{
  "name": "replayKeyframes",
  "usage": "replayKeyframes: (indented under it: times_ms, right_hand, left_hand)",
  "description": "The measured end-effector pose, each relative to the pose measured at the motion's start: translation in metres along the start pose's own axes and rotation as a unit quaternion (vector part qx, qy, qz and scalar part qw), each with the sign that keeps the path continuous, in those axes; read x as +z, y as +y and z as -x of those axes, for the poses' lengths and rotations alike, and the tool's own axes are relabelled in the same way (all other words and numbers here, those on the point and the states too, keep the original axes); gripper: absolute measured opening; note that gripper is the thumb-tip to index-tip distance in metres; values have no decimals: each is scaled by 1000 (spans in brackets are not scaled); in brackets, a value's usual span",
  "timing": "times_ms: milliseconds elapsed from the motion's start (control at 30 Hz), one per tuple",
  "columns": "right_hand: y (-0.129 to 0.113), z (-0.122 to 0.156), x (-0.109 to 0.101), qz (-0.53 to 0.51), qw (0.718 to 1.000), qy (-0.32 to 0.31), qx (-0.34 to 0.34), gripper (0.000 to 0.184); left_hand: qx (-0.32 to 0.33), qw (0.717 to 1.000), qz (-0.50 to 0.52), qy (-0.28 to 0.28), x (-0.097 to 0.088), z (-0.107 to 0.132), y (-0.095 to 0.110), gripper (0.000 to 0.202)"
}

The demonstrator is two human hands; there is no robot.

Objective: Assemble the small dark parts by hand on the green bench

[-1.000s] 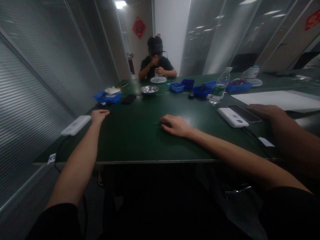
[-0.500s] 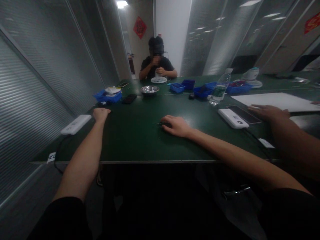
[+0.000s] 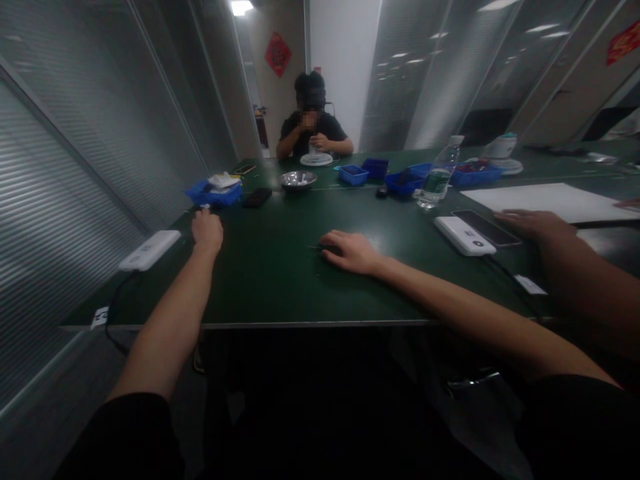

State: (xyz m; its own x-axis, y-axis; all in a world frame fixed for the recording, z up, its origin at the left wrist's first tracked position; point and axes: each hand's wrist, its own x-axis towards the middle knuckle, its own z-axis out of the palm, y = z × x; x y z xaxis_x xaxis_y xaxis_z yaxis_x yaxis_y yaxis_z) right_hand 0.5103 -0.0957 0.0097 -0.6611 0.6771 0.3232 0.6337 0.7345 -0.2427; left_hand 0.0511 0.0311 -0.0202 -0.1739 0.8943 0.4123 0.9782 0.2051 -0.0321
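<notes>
Glossy green worktop [image 3: 270, 273]: right hand [image 3: 356, 252] holds a mostly hidden, thin-tipped tool [image 3: 331, 249]; left hand [image 3: 207, 231] has obscured fingertips, its grip unclear.

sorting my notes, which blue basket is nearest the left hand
The leftmost blue basket, just beyond the left hand, with white material on top; the other blue baskets stand right of the metal bowl.

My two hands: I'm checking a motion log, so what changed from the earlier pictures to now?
Your left hand has turned from pointing rightward to pointing forward, toward the blue tray; whether it grips anything there cannot be told. Your right hand has stayed around the small dark object, and the tray has stayed in place.
</notes>
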Motion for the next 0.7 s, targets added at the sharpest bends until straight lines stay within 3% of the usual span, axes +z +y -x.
replayKeyframes:
  times_ms: [167, 467, 700]
  right_hand:
    - [0, 0, 0, 0, 1000, 4, -1, 33]
    - [0, 0, 0, -9, 1000, 0, -2, 35]
    - [2, -1, 0, -4, 1000, -6, -1, 34]
  left_hand:
    - [16, 1000, -20, -18, -2, 1, 1, 45]
    - [13, 1000, -2, -3, -16, 10, 9, 49]
    - [5, 1000, 6, 11, -12, 11, 8, 47]
